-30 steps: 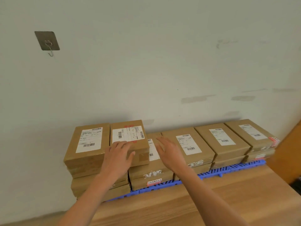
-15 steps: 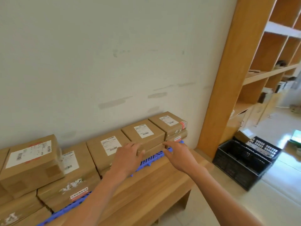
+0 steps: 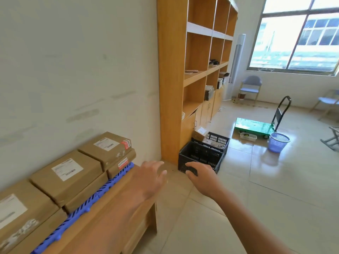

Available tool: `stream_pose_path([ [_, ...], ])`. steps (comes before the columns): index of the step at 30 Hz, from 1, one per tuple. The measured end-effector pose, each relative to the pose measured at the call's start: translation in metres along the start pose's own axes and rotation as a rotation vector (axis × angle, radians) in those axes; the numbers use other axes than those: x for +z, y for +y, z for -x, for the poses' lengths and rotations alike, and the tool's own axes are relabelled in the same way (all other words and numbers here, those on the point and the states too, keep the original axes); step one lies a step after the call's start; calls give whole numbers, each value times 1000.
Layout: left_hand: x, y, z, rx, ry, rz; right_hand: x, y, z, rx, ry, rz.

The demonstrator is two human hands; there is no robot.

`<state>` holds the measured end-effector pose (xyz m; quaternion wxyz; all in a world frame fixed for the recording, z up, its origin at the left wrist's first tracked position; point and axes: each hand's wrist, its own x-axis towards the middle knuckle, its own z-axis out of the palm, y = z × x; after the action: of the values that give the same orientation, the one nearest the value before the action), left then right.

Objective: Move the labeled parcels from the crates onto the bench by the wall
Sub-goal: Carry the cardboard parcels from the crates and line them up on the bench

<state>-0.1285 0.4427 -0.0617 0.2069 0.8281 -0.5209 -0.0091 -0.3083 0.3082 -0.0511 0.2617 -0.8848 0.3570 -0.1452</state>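
Brown labeled parcels (image 3: 73,173) lie stacked in a row on a blue plastic mat (image 3: 102,191) along the wooden bench (image 3: 117,217) by the wall, at the lower left. Two black crates stand on the floor beside the shelving: the near crate (image 3: 201,158) and a far crate (image 3: 218,140) with a parcel (image 3: 200,133) at its left side. My left hand (image 3: 152,176) hovers over the bench's right end, fingers spread, holding nothing. My right hand (image 3: 201,175) is out over the floor in front of the near crate, fingers relaxed and empty.
A tall wooden shelf unit (image 3: 172,79) rises right of the bench. Further off on the tiled floor are a green platform trolley (image 3: 255,127), a purple waste basket (image 3: 278,143), a small white tray (image 3: 248,136) and chairs (image 3: 250,87) under the window.
The view has swung right from the parcels on the bench to the crates and room. Both hands left the parcels and now reach empty toward the black crates.
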Motion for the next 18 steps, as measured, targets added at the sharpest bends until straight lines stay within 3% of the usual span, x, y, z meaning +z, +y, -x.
stream_pose_path([
  [18,158,94,-291,211,-192,73,-79,201,-186,267,84,27],
])
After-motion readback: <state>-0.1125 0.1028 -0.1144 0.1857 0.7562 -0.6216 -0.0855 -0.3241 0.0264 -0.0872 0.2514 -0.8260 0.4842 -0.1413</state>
